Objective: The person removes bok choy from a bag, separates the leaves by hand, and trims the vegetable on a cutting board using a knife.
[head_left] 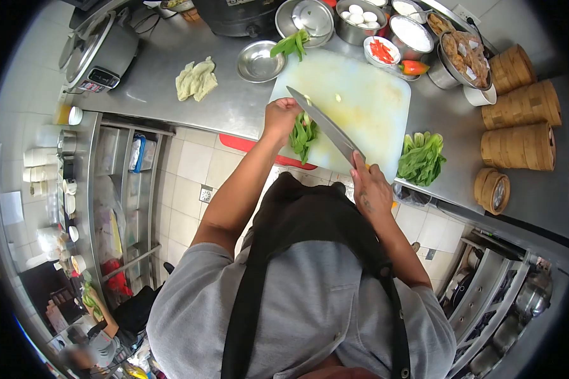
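Note:
On the white cutting board [373,95] my right hand [371,189] is wrapped round the handle of a large knife [329,128]. The blade points up and to the left, its tip near my left hand [281,118]. My left hand is closed on the stem end of a leafy green vegetable [304,138], whose leaves hang toward the board's near edge. Just right of the board lies a bunch of leafy greens [420,159]. Another green piece [291,44] rests across the board's far left corner and a metal bowl [259,62].
A crumpled cloth [196,79] and a cooker [101,54] are on the left counter. Bowls with eggs [359,16], cut red peppers [381,51] and white powder [411,33] stand behind the board. Bamboo steamers [518,146] line the right. Another person [101,344] is at the lower left.

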{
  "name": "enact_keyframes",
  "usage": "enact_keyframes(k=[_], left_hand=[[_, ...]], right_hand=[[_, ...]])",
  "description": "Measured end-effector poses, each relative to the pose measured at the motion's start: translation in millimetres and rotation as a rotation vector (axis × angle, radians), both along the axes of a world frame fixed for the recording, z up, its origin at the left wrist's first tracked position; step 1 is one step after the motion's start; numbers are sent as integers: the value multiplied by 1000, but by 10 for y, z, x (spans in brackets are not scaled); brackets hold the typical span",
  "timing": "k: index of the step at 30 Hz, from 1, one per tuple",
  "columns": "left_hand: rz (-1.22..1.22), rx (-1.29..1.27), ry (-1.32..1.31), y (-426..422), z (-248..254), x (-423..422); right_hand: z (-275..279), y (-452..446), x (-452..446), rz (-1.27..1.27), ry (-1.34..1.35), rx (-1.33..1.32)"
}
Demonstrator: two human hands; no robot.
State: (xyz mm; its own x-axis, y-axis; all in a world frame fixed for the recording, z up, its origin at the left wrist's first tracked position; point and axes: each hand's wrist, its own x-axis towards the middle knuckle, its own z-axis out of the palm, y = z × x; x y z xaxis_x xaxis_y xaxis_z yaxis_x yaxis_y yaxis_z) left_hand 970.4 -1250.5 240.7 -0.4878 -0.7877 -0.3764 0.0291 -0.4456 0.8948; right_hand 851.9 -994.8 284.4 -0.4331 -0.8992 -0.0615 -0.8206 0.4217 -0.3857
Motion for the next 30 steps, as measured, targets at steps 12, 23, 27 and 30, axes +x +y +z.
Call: enact_keyframes(k=[12, 23, 27, 30], left_hand=[[-138, -722, -814, 146, -230, 55], [-197, -705, -860, 211, -239, -154], [-104, -536, -661, 116, -264, -117], [13, -362, -506, 85, -338, -97]], right_hand=[[2, 94, -246, -158, -72, -2], [-185, 553, -80, -68, 8, 95], [-207, 526, -39, -88, -11, 75], [-184, 512, -35, -105, -23, 62]])
